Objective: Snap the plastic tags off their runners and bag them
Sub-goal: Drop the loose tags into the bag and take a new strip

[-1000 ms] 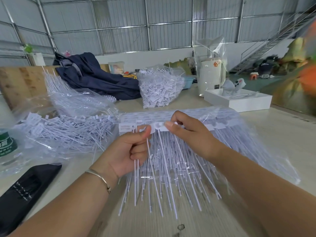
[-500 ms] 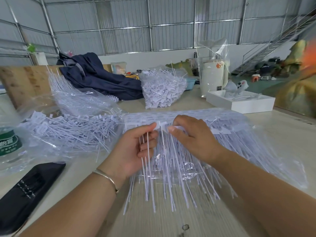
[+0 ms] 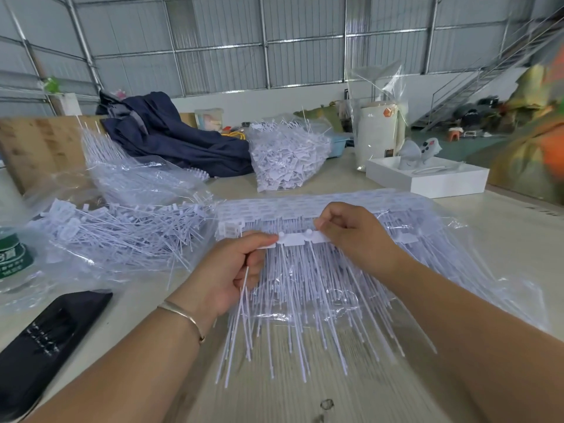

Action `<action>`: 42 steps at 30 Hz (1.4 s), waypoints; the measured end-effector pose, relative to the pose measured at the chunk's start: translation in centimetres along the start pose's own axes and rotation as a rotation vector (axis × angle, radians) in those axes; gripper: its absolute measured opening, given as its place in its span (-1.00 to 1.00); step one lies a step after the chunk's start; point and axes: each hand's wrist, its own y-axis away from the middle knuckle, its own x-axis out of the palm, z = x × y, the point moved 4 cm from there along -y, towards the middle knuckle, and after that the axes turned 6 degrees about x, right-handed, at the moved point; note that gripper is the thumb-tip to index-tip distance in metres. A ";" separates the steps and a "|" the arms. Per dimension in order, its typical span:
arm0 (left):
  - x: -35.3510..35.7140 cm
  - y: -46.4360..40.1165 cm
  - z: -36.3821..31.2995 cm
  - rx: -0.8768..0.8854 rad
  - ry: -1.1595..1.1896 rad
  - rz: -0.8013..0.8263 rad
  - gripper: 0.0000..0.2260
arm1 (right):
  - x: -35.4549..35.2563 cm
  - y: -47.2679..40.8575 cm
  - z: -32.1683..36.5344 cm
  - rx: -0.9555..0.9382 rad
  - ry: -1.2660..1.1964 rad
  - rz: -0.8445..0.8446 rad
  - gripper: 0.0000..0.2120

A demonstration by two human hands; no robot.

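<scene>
Since the earlier frame the two hands have drawn a little apart along the strip, and a short run of white tags now shows bare between them, lifted just clear of the pile.

Nearest, at six o'clock, the long thin tails of the tags fan toward the viewer over the wooden bench. The left hand, with a bangle on its wrist, has its grip clamped: thumb and curled fingers pinch the left end of the strip and hold a few loose tails in the palm. The right hand pinches the right end of the same strip between thumb and fingertips. Both work on top of a big clear-wrapped stack of unsnapped runners at the centre.

At nine o'clock an open clear bag holds a heap of loose tags, with a dark flat case nearer at eight o'clock. Farther off at twelve o'clock stands a second, well-filled bag, beside a navy jacket at eleven and a white box at one.

As a judgement: a fair share is already snapped and bagged, but the thick stack under the hands means much remains.
</scene>
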 end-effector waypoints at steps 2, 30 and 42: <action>0.1 0.0 -0.1 0.012 -0.006 0.005 -0.83 | -0.2 0.0 0.1 0.004 -0.040 -0.006 -0.68; 2.1 1.7 -1.1 -0.106 -0.861 0.280 -0.89 | 0.9 1.1 2.4 -0.228 0.572 0.108 -0.55; -1.2 -0.1 -1.3 0.032 0.041 -0.093 -0.81 | -1.4 0.5 1.4 -0.100 0.301 -0.202 -0.71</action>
